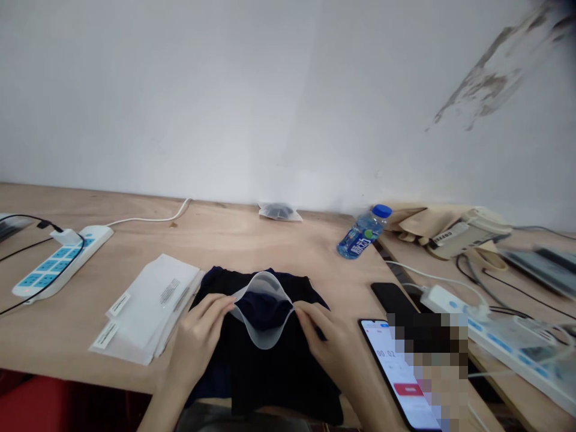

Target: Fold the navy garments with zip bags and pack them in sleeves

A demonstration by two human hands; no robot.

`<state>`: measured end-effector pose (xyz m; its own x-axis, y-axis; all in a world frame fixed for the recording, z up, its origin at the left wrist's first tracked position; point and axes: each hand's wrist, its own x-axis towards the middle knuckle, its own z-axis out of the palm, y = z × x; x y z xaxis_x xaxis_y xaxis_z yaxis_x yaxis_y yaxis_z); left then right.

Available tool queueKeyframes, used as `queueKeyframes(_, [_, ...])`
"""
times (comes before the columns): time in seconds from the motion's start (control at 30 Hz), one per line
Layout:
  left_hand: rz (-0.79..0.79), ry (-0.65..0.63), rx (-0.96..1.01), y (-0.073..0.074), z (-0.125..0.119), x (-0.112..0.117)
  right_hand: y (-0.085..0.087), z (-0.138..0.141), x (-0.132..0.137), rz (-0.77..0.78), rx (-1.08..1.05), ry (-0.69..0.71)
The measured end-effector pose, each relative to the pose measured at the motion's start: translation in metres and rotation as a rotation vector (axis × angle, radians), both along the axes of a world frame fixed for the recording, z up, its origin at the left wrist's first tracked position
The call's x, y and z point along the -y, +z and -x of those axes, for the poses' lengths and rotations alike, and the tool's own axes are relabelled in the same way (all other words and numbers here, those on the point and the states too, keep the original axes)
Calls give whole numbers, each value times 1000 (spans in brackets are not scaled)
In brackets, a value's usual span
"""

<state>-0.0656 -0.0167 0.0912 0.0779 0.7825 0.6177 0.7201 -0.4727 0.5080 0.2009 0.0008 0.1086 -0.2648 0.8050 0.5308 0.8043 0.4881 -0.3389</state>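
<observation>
Fingers (220, 305) spread a bag (263, 340)

Head view: left hand (197, 330) pinches its rim at nine o'clock, right hand (330, 341) at three; it sits over dark clothes (281, 384), toward the counter's (225, 231) six o'clock. Even tension should keep the mouth round, inner cloth (263, 311) below the rim.

Soft, greyish light falls fairly evenly over the wall (202, 102) and desk (216, 234), with only faint shadows. The black clothes (279, 384) lose most detail. Coarse pixel blocks hide part of the glowing phone (382, 354); the right edge looks blurred and stretched.
</observation>
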Motion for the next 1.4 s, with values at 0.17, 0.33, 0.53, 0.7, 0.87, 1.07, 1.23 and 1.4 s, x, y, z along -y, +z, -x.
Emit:
queueKeyframes(0.17, [51, -6, 15, -5, 1, 9, 26, 30, 12, -96, 236, 30])
queueKeyframes(0.33, [52, -24, 27, -3, -1, 11, 15, 53, -6, 57, 415, 125])
queueKeyframes(0.53, [148, -47, 259, 8, 11, 3, 13, 43, -18, 128, 437, 176])
queueKeyframes(0.7, [520, 28, 629, 15, 27, -33, 36, 27, -12, -49, 189, 216])
queueKeyframes(0.87, [961, -133, 556, 8, 9, -49, 32, 26, -10, -79, 64, 264])
queueKeyframes(1.07, [995, -177, 755, -12, 4, -40, 9, 27, -13, -165, -30, 303])
queueKeyframes(1.23, [856, -56, 788, -16, 25, -40, 3, 25, -11, -234, -112, 290])
queueKeyframes(1.4, [654, 216, 586, -17, 94, -39, 3, 21, -11, -140, -226, 174])
